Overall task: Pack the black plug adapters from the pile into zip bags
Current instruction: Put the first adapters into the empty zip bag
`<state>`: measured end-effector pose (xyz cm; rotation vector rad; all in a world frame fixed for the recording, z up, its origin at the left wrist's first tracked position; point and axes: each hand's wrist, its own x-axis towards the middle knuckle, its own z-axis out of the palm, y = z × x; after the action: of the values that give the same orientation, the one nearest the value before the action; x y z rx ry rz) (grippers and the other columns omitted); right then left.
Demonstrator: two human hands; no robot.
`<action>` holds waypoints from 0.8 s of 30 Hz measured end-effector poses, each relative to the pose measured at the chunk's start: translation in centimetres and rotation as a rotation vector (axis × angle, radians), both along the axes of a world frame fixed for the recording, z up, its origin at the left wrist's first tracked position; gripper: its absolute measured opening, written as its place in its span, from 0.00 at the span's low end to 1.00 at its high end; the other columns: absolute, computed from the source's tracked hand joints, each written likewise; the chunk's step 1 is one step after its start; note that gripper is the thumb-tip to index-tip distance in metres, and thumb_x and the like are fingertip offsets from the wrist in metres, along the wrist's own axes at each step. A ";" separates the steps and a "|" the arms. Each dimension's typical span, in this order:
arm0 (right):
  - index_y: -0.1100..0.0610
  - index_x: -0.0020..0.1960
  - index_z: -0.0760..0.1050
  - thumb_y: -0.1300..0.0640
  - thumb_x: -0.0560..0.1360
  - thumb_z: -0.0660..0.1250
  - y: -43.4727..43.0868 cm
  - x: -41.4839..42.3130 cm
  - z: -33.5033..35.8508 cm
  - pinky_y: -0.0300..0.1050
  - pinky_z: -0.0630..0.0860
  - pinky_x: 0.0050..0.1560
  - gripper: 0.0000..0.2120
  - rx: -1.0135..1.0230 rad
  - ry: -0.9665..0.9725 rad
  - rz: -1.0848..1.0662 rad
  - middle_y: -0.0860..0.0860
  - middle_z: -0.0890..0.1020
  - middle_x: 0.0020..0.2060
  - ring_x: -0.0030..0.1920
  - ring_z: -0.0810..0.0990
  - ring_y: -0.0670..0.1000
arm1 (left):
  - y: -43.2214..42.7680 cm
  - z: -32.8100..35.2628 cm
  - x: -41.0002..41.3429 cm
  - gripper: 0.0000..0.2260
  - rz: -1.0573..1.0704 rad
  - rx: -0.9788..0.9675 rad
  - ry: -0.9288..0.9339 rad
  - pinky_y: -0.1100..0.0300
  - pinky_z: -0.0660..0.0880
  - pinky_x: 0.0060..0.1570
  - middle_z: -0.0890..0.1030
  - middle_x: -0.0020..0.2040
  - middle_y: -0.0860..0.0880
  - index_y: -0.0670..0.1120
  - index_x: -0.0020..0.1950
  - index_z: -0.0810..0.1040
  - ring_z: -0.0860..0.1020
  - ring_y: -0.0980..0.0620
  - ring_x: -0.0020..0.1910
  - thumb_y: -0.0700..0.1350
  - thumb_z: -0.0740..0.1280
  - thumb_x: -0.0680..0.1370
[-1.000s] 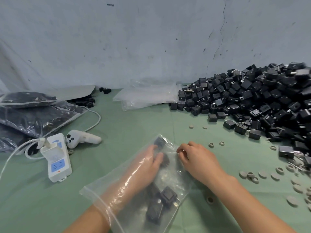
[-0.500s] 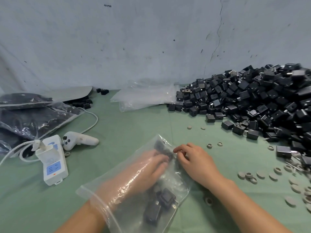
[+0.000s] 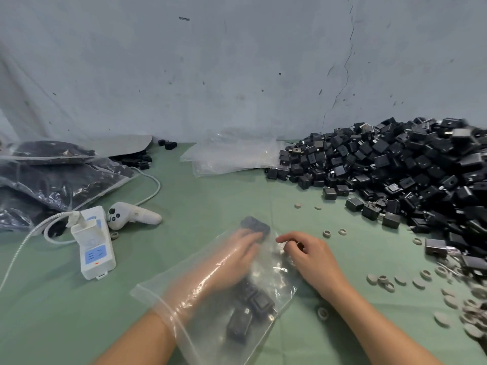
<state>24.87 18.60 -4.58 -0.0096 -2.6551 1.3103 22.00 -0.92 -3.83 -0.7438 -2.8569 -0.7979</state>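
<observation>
Item: one clear zip bag, lying flat on the green table cover, mouth toward the person. Contents: the left hand, inserted past the wrist, fingers stretched forward with the tips against one black plug adapter at the bag's far end; two further adapters beside the left wrist, on its right. Outside the bag, the right hand rests on its right edge, fingers curled, thumb and forefinger pinching the film just beside the left fingertips. Hands close together, separated by the plastic. Supply: large pile of black plug adapters, beyond and to the right of the right hand, well apart from it. Stack of empty clear bags, far ahead of both hands, touching the pile's left edge. Filled bags of dark contents, heaped far left of the left hand. Sundries: white power strip and white controller, left of the left hand; grey rings and discs scattered to the right of the right forearm.
</observation>
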 end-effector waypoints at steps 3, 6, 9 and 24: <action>0.44 0.48 0.84 0.58 0.78 0.62 0.1 0.1 0.1 0.50 0.78 0.50 0.14 -0.015 -0.007 -0.001 0.43 0.84 0.40 0.42 0.80 0.46 | -0.5 -0.5 2.6 0.12 0.117 0.556 -0.244 0.69 0.71 0.53 0.79 0.58 0.48 0.46 0.56 0.81 0.76 0.65 0.48 0.34 0.60 0.82; 0.43 0.47 0.83 0.58 0.78 0.62 0.1 0.0 0.0 0.51 0.78 0.48 0.14 -0.030 -0.008 -0.008 0.45 0.84 0.37 0.40 0.80 0.48 | -1.1 -0.4 4.8 0.16 0.240 0.925 -0.385 0.62 0.75 0.41 0.80 0.53 0.40 0.47 0.38 0.82 0.76 0.49 0.43 0.27 0.66 0.77; 0.42 0.45 0.83 0.58 0.77 0.62 0.2 -0.2 -0.2 0.50 0.79 0.47 0.14 -0.064 0.005 -0.019 0.45 0.84 0.36 0.39 0.81 0.47 | -2.6 0.8 5.9 0.14 -0.047 0.628 -0.372 0.66 0.74 0.50 0.78 0.52 0.44 0.45 0.51 0.84 0.77 0.59 0.46 0.27 0.67 0.76; 0.40 0.44 0.82 0.56 0.77 0.61 0.2 -1.1 -0.9 0.50 0.78 0.40 0.14 -0.017 -0.005 -0.028 0.41 0.82 0.34 0.33 0.78 0.45 | -1.3 -1.1 2.9 0.13 0.008 0.073 -0.141 0.65 0.71 0.43 0.77 0.46 0.70 0.72 0.54 0.65 0.76 0.68 0.41 0.66 0.60 0.70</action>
<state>23.79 18.76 -5.48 -0.0521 -2.6384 1.3261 24.94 -2.21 -4.93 -0.6925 -2.9322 -0.9850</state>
